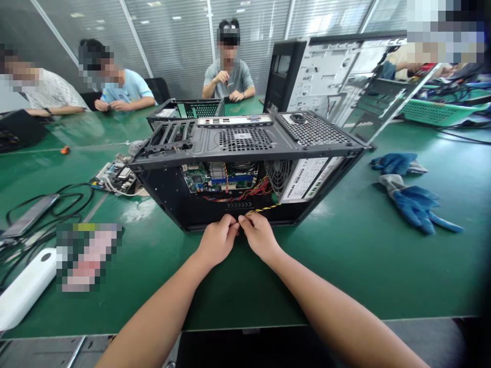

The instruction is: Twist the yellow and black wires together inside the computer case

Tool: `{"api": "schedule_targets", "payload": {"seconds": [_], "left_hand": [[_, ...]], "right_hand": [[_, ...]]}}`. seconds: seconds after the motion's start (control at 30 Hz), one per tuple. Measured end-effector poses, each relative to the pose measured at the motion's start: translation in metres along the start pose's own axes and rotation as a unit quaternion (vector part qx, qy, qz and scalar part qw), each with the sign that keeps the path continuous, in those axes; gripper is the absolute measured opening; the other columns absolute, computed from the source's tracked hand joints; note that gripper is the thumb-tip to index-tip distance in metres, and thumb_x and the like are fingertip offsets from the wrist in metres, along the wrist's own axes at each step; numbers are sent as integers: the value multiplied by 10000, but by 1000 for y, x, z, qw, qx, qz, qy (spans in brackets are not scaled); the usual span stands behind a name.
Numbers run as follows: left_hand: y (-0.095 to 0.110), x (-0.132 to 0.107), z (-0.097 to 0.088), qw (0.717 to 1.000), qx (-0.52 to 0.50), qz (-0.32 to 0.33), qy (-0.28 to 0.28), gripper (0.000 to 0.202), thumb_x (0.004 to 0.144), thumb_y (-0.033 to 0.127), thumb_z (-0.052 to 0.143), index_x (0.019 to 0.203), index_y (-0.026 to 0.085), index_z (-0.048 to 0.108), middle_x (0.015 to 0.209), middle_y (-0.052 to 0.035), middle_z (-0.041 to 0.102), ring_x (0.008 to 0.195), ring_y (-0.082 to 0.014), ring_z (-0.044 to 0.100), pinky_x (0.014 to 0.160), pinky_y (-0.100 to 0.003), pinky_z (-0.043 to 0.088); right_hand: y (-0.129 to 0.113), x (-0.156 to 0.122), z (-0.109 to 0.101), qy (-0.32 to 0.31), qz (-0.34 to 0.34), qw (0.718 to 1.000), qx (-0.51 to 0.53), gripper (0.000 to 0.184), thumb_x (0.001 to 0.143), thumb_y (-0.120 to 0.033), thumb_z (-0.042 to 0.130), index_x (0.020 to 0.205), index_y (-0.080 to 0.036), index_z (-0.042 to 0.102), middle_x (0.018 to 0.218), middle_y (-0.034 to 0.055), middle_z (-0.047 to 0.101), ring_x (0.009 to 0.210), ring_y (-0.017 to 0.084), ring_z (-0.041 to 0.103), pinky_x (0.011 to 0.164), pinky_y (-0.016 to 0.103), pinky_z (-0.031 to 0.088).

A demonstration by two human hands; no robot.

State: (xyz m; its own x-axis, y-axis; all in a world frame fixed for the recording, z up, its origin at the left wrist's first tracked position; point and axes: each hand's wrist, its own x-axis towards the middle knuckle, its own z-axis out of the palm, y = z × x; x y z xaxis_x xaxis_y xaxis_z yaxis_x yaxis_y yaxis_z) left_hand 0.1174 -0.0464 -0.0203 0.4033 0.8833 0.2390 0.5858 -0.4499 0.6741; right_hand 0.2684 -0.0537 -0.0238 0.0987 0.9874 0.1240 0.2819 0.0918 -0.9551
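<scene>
A black computer case [207, 141] lies on the table in front of me, its open side facing my hands. Inside it are a motherboard [197, 178], a bundle of coloured wires [245, 196] and a power supply [307, 179] with a fan. From the power supply side a twisted yellow-and-black cable [268, 208] runs to my right hand [261, 236], which is closed on it in a pinch. My left hand [218, 239] is also pinched, its fingertips meeting the right ones at the case's near edge. What lies between the left fingers is hidden.
Blue-and-grey gloves [414, 204] lie to the right, near a green basket [437, 111] of cables. Another case [287, 76] rises behind mine. At left are loose electronics [117, 176], black cables [79, 191] and a white oblong object [28, 289]. Several people sit around the table.
</scene>
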Motion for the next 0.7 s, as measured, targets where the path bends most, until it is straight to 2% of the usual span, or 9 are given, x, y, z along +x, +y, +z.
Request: {"api": "schedule_targets", "payload": {"seconds": [0.13,0.33,0.47,0.7], "left_hand": [[2,1,-1,998,-52,-19,-17,141,988,259,455,873,221,525,702,31,696,553,-121,640,579,-235,467],[-2,0,0,995,64,59,58,139,974,251,498,870,214,582,762,-10,637,707,-162,618,673,-278,467],[-2,0,-1,988,88,90,90,147,976,255,517,906,204,635,857,-42,620,783,-172,607,725,-291,483],[-1,-1,-1,988,86,89,90,181,978,248,515,858,192,639,772,-22,561,709,-160,557,669,-284,444]], "right_hand": [[1,0,0,-3,-2,1000,0,320,877,-416,517,619,-233,463,598,-3,542,586,166,491,568,302,362],[1,1,1,23,23,999,8,326,848,-447,562,616,-224,507,620,8,572,599,170,511,586,310,372],[0,0,1,26,36,999,11,326,844,-461,569,627,-220,531,624,10,581,594,172,517,579,310,373],[2,0,1,30,24,999,5,332,846,-466,562,628,-220,516,620,8,570,601,169,508,579,308,374]]}}
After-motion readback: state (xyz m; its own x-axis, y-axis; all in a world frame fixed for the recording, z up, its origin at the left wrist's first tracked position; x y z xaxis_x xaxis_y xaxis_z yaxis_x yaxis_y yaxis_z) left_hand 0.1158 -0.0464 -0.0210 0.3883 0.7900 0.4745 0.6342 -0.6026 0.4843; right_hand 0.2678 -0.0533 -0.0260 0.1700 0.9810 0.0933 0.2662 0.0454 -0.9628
